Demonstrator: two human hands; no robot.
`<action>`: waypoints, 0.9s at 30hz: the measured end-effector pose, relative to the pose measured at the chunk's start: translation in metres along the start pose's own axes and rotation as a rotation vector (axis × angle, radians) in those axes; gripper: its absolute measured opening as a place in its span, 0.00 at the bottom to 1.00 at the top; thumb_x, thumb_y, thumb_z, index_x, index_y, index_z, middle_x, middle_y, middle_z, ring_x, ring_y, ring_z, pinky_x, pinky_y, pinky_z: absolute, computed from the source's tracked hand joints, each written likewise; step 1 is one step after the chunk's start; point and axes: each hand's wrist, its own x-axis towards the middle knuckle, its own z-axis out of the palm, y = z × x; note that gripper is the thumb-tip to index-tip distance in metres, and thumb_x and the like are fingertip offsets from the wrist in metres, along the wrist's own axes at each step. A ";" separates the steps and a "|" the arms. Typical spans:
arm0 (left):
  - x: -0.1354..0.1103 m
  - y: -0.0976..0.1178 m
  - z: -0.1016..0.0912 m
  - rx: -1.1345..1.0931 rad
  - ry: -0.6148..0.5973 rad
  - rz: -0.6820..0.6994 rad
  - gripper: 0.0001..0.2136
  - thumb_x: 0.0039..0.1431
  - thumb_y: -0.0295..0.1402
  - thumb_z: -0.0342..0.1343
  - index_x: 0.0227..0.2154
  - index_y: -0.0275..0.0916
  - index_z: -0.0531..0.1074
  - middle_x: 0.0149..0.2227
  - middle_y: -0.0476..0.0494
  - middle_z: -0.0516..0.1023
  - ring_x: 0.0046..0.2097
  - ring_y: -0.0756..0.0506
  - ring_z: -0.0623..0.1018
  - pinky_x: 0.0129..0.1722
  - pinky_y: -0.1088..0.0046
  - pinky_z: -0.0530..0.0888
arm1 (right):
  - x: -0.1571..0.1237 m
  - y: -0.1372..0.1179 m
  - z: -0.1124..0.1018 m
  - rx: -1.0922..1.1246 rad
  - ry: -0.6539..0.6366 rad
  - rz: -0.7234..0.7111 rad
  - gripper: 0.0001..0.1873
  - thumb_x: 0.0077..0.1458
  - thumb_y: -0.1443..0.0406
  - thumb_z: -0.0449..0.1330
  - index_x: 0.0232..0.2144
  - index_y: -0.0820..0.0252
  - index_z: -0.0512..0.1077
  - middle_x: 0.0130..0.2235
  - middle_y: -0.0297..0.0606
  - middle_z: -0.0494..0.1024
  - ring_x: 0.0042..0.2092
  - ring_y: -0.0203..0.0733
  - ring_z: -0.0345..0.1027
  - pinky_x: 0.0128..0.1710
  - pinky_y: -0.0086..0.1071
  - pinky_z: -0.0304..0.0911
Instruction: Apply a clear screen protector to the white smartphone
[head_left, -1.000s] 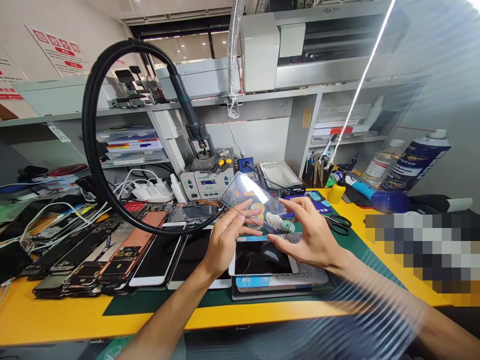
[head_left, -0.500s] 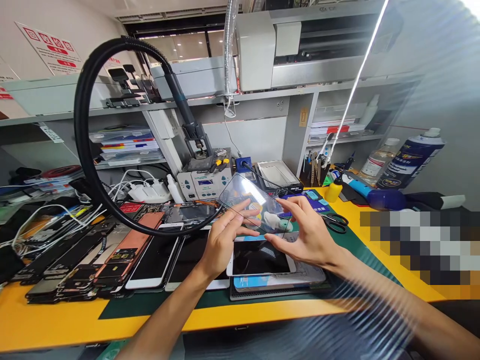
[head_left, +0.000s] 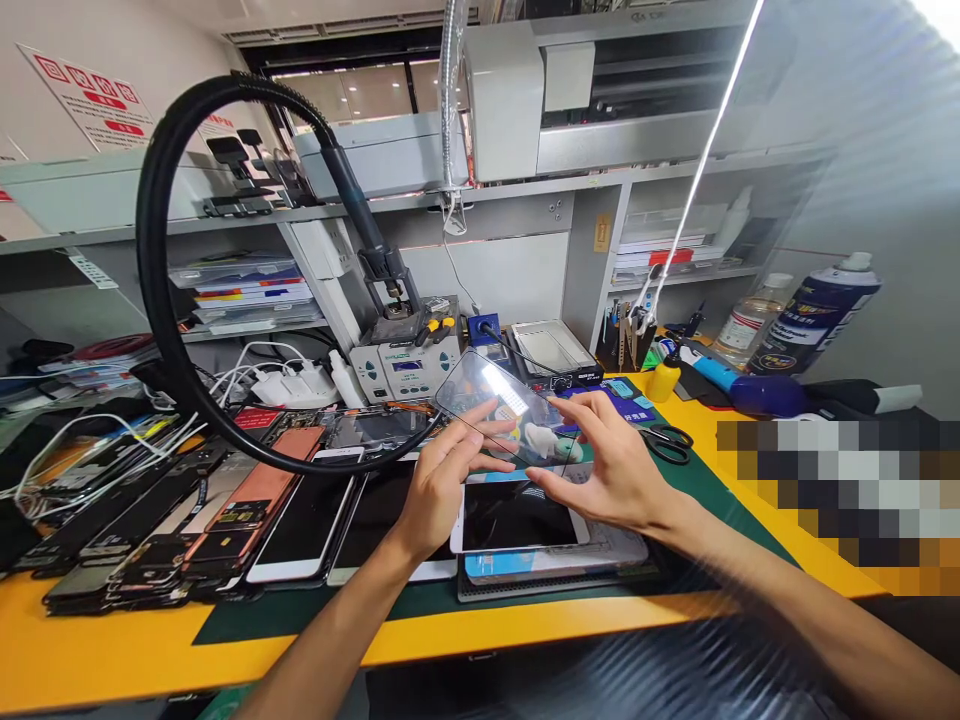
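Head view: hose (head_left: pixel 142 260) beside apparent glass (head_left: pixel 487 400)

Grey shelving (head_left: pixel 596 280), window (head_left: pixel 345 97) beyond

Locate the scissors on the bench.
In the head view, the black-handled scissors lie right of the person's right hand, near the right edge of the green mat, below the yellow bottle.

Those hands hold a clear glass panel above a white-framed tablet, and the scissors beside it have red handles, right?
No: the scissors have black handles, not red, as the head view shows. The left hand and right hand do hold the clear glass panel above the tablet.
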 end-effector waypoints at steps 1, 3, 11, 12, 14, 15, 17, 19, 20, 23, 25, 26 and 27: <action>0.000 0.000 0.000 0.000 0.000 0.000 0.22 0.71 0.36 0.51 0.63 0.34 0.70 0.55 0.32 0.81 0.51 0.37 0.82 0.48 0.57 0.82 | 0.000 0.000 0.000 0.000 0.000 -0.001 0.36 0.54 0.54 0.69 0.61 0.61 0.66 0.48 0.48 0.71 0.46 0.51 0.71 0.40 0.42 0.74; 0.000 0.000 0.000 -0.001 0.001 -0.003 0.22 0.71 0.36 0.51 0.63 0.33 0.70 0.55 0.32 0.80 0.51 0.37 0.82 0.48 0.57 0.82 | 0.000 0.000 0.000 -0.002 -0.002 -0.002 0.36 0.54 0.54 0.69 0.61 0.60 0.66 0.48 0.48 0.71 0.45 0.51 0.71 0.40 0.42 0.74; 0.000 0.000 0.000 -0.018 0.012 -0.026 0.22 0.70 0.36 0.52 0.63 0.34 0.70 0.56 0.32 0.81 0.50 0.37 0.82 0.48 0.57 0.82 | 0.000 0.000 -0.002 -0.010 -0.018 0.003 0.36 0.53 0.54 0.70 0.60 0.62 0.67 0.47 0.48 0.71 0.45 0.50 0.71 0.41 0.43 0.74; 0.000 0.001 0.000 -0.022 0.013 -0.029 0.22 0.69 0.36 0.53 0.63 0.34 0.70 0.55 0.32 0.81 0.50 0.37 0.82 0.48 0.57 0.82 | 0.000 -0.001 -0.002 -0.012 -0.019 0.002 0.36 0.53 0.54 0.70 0.60 0.62 0.67 0.47 0.48 0.71 0.45 0.50 0.71 0.41 0.43 0.74; 0.000 0.000 0.001 -0.034 0.013 -0.034 0.22 0.68 0.36 0.53 0.62 0.34 0.70 0.54 0.32 0.82 0.50 0.36 0.83 0.47 0.58 0.82 | 0.001 -0.001 -0.002 -0.015 -0.020 0.000 0.36 0.53 0.54 0.70 0.60 0.62 0.67 0.47 0.48 0.71 0.45 0.50 0.71 0.41 0.43 0.74; 0.001 0.000 0.001 -0.039 0.014 -0.035 0.22 0.68 0.37 0.54 0.62 0.34 0.70 0.54 0.31 0.82 0.50 0.36 0.83 0.47 0.58 0.82 | 0.001 0.000 -0.002 -0.016 -0.020 -0.001 0.36 0.53 0.54 0.70 0.60 0.63 0.67 0.47 0.48 0.71 0.45 0.50 0.71 0.41 0.43 0.74; 0.001 0.000 0.001 -0.048 0.015 -0.039 0.22 0.67 0.37 0.54 0.61 0.33 0.71 0.53 0.31 0.82 0.49 0.36 0.83 0.46 0.58 0.82 | 0.001 0.000 -0.002 -0.016 -0.023 0.000 0.36 0.53 0.54 0.70 0.60 0.64 0.67 0.47 0.49 0.72 0.45 0.50 0.70 0.41 0.43 0.74; 0.001 -0.001 0.001 -0.049 0.016 -0.044 0.23 0.67 0.37 0.54 0.62 0.33 0.70 0.53 0.31 0.82 0.49 0.36 0.83 0.46 0.57 0.82 | 0.001 0.000 -0.002 -0.013 -0.025 0.002 0.36 0.54 0.54 0.69 0.60 0.63 0.67 0.47 0.49 0.72 0.45 0.50 0.70 0.41 0.43 0.74; 0.001 -0.001 0.001 -0.048 0.015 -0.046 0.23 0.67 0.37 0.54 0.62 0.33 0.70 0.53 0.31 0.82 0.49 0.36 0.83 0.46 0.57 0.82 | 0.001 0.000 -0.002 -0.011 -0.024 0.003 0.36 0.53 0.54 0.69 0.60 0.62 0.67 0.47 0.48 0.72 0.45 0.50 0.70 0.41 0.43 0.74; 0.001 0.000 0.001 -0.043 0.013 -0.052 0.24 0.67 0.38 0.55 0.63 0.34 0.70 0.53 0.31 0.82 0.49 0.36 0.83 0.47 0.57 0.82 | 0.001 0.000 -0.002 -0.011 -0.020 0.010 0.35 0.53 0.54 0.69 0.59 0.60 0.67 0.47 0.47 0.72 0.44 0.50 0.70 0.41 0.43 0.73; 0.000 0.001 0.002 -0.043 0.013 -0.056 0.24 0.67 0.39 0.55 0.62 0.33 0.70 0.52 0.31 0.83 0.49 0.36 0.83 0.47 0.57 0.82 | 0.001 0.000 -0.002 -0.015 -0.017 0.009 0.35 0.53 0.54 0.69 0.59 0.60 0.67 0.46 0.47 0.72 0.44 0.50 0.70 0.40 0.43 0.73; 0.000 0.002 0.002 -0.043 0.013 -0.057 0.24 0.67 0.39 0.55 0.62 0.33 0.70 0.52 0.31 0.83 0.49 0.36 0.83 0.46 0.56 0.82 | 0.001 0.001 -0.002 -0.016 -0.017 0.007 0.35 0.53 0.53 0.69 0.59 0.60 0.67 0.46 0.47 0.72 0.44 0.50 0.70 0.40 0.43 0.73; 0.000 0.002 0.002 -0.042 0.015 -0.058 0.24 0.66 0.39 0.55 0.61 0.33 0.71 0.52 0.31 0.83 0.49 0.36 0.83 0.46 0.57 0.82 | 0.001 0.001 -0.002 -0.016 -0.016 0.006 0.35 0.54 0.53 0.69 0.59 0.60 0.67 0.47 0.47 0.72 0.44 0.50 0.70 0.40 0.43 0.73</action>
